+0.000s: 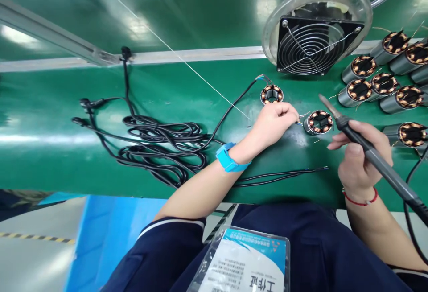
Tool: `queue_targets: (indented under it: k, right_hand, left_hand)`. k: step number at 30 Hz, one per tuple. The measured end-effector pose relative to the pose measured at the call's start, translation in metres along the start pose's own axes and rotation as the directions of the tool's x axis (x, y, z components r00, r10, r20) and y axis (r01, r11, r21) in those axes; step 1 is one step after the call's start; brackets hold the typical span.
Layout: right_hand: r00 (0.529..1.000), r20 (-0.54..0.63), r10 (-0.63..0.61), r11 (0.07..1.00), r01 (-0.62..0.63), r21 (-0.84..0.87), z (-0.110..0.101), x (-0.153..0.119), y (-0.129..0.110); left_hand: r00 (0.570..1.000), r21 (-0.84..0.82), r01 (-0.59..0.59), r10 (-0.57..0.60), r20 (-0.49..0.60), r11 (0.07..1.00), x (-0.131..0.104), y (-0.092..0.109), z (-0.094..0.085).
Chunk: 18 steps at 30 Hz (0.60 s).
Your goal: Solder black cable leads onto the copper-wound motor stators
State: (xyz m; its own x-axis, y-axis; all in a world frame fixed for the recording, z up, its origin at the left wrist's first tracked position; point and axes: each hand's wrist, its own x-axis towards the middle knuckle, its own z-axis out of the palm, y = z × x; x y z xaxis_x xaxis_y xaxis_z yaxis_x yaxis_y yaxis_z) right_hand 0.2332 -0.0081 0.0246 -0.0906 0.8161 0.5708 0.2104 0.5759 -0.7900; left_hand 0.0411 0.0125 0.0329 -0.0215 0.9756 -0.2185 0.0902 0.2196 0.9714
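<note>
My left hand (272, 125), with a blue strap (230, 157) on its wrist, pinches thin coloured wires (299, 123) beside a motor stator (319, 123) with copper windings. My right hand (364, 156) grips a soldering iron (376, 158) by its dark handle. The tip points up and left, above the stator's right side and apart from it. Just behind my left hand stands another stator (271, 94); a black cable (230, 111) runs to its coloured leads. My left fingers partly hide the pinched wires.
Coiled black cables (160, 136) lie on the left of the green table (53, 140). Two cable ends (294, 174) stretch along the front. A fan with a wire guard (309, 51) stands at the back; several stators (384, 82) are grouped at right. Solder wire (187, 63) hangs down.
</note>
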Motion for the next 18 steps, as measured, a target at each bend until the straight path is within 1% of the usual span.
queue_targets:
  k: [2,4,8,13,15,18]
  right_hand:
    - [0.998,-0.023,-0.067,0.997,0.066,-0.041,-0.0027,-0.0020,0.0033]
    - [0.994,-0.037,-0.107,0.993,0.105,-0.052,-0.0046,-0.0028,0.0056]
    - [0.993,0.041,-0.114,0.993,0.113,0.034,-0.0047,-0.0021,0.0039]
    - [0.986,0.100,-0.132,0.991,0.130,0.030,-0.0014,-0.0007,-0.0007]
    - [0.984,0.102,-0.146,0.989,0.144,0.025,-0.0012,-0.0006,-0.0003]
    - [0.988,0.075,-0.135,0.991,0.136,-0.005,-0.0026,-0.0007,0.0015]
  left_hand:
    - [1.000,0.015,0.003,-0.003,0.003,1.000,0.0009,0.0017,0.0003]
    - [1.000,0.019,-0.002,0.002,0.008,1.000,0.0010,0.0029,0.0003]
    - [1.000,0.028,-0.011,0.011,0.009,1.000,0.0007,0.0039,0.0008]
    - [1.000,0.019,-0.009,0.009,0.002,1.000,0.0013,0.0054,0.0012]
    - [1.000,0.017,-0.008,0.008,-0.001,1.000,0.0015,0.0059,0.0010]
    - [1.000,0.014,-0.009,0.009,-0.006,1.000,0.0014,0.0063,0.0006]
